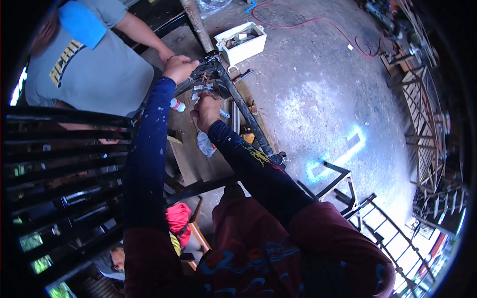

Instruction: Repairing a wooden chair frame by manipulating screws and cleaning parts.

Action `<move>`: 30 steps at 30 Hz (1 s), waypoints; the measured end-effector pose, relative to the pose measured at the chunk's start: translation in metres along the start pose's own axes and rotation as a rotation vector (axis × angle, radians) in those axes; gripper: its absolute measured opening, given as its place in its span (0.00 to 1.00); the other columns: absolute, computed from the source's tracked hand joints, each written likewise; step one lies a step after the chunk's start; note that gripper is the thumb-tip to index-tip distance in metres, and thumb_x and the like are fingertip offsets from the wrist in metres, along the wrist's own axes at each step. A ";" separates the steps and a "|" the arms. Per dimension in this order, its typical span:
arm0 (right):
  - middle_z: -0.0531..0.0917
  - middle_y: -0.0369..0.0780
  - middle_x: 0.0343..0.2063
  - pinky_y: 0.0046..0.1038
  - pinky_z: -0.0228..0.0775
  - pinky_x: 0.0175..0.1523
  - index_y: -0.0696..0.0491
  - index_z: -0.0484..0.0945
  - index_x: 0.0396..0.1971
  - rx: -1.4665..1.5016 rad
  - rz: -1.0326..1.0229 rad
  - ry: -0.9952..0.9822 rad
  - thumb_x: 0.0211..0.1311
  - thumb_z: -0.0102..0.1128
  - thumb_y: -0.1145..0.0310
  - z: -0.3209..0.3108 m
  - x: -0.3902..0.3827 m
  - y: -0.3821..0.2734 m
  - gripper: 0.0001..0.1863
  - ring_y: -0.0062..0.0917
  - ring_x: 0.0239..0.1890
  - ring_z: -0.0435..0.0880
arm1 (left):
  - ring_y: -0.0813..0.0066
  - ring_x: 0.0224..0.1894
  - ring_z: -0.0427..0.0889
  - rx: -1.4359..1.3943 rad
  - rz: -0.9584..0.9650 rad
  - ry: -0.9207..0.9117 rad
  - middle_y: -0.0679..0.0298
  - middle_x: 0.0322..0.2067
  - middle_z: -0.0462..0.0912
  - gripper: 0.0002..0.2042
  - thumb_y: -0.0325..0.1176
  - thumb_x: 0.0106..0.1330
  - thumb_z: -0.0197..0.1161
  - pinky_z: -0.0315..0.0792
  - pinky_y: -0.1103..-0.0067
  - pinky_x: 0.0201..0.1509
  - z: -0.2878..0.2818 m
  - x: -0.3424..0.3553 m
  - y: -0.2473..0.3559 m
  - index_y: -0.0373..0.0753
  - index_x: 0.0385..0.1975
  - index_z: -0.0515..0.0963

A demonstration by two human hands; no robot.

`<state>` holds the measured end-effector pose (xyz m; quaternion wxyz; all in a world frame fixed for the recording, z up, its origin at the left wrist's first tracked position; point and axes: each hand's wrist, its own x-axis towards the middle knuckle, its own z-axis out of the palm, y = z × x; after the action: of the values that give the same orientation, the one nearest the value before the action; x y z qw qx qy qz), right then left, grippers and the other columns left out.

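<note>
My left hand (pixel 179 68) is closed at the far corner of a black metal frame (pixel 242 107), its thumb lying toward a dark, greasy-looking metal fitting (pixel 206 70) there. Just below that fitting, my right hand (pixel 207 112) has its fingers curled together; whatever they pinch is hidden. A small clear plastic packet (pixel 201 89) lies just beyond the right fingertips. Under the frame, a wooden board (pixel 191 161) carries a white bottle with a red band (pixel 177 105) and a crumpled whitish plastic bag (pixel 205 144).
A person in a grey shirt (pixel 94 74) stands at the far left, one hand near my left. Black slats (pixel 64 164) run along the left. A white bin (pixel 248 47) of scraps stands on the concrete floor beyond. Metal frames (pixel 343 184) stand right; a red hose (pixel 318 21) lies farther off.
</note>
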<state>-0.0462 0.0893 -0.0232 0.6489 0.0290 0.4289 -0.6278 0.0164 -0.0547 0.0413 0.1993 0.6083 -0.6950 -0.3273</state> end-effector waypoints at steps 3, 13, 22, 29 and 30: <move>0.66 0.31 0.14 0.29 0.61 0.16 0.50 0.75 0.31 0.065 -0.095 0.018 0.66 0.48 0.67 -0.004 0.011 0.001 0.07 0.20 0.13 0.65 | 0.58 0.61 0.76 0.154 0.150 -0.194 0.46 0.59 0.76 0.42 0.50 0.52 0.76 0.68 0.72 0.66 0.011 0.021 0.008 0.32 0.64 0.68; 0.67 0.32 0.13 0.28 0.61 0.16 0.52 0.75 0.31 -0.059 -0.211 0.117 0.72 0.49 0.64 0.004 0.013 0.018 0.10 0.20 0.12 0.65 | 0.46 0.59 0.75 0.614 0.502 -0.260 0.42 0.59 0.72 0.55 0.45 0.43 0.79 0.70 0.64 0.63 0.028 0.004 0.033 0.43 0.73 0.52; 0.77 0.39 0.21 0.29 0.65 0.36 0.60 0.77 0.30 -0.165 -0.449 0.226 0.73 0.50 0.65 0.009 0.029 0.046 0.15 0.23 0.27 0.72 | 0.60 0.49 0.85 0.430 0.535 -0.284 0.43 0.47 0.83 0.49 0.37 0.37 0.78 0.75 0.75 0.56 0.026 0.015 0.043 0.33 0.66 0.66; 0.67 0.31 0.14 0.25 0.60 0.17 0.52 0.73 0.32 0.083 -0.427 0.120 0.75 0.48 0.61 0.033 0.019 0.046 0.13 0.18 0.12 0.64 | 0.58 0.52 0.83 0.423 0.567 -0.349 0.40 0.49 0.81 0.48 0.37 0.39 0.77 0.73 0.76 0.59 0.021 0.026 0.033 0.27 0.65 0.65; 0.67 0.31 0.14 0.25 0.60 0.17 0.52 0.73 0.32 0.080 -0.429 0.120 0.75 0.48 0.61 0.034 0.017 0.043 0.13 0.18 0.12 0.64 | 0.58 0.52 0.83 0.420 0.567 -0.348 0.40 0.49 0.81 0.48 0.37 0.39 0.77 0.73 0.76 0.59 0.022 0.024 0.034 0.27 0.65 0.65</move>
<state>0.0052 0.0652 -0.0338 0.4722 0.0004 0.4378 -0.7651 -0.0277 -0.0715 0.0467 0.0323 0.3551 -0.9109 -0.2079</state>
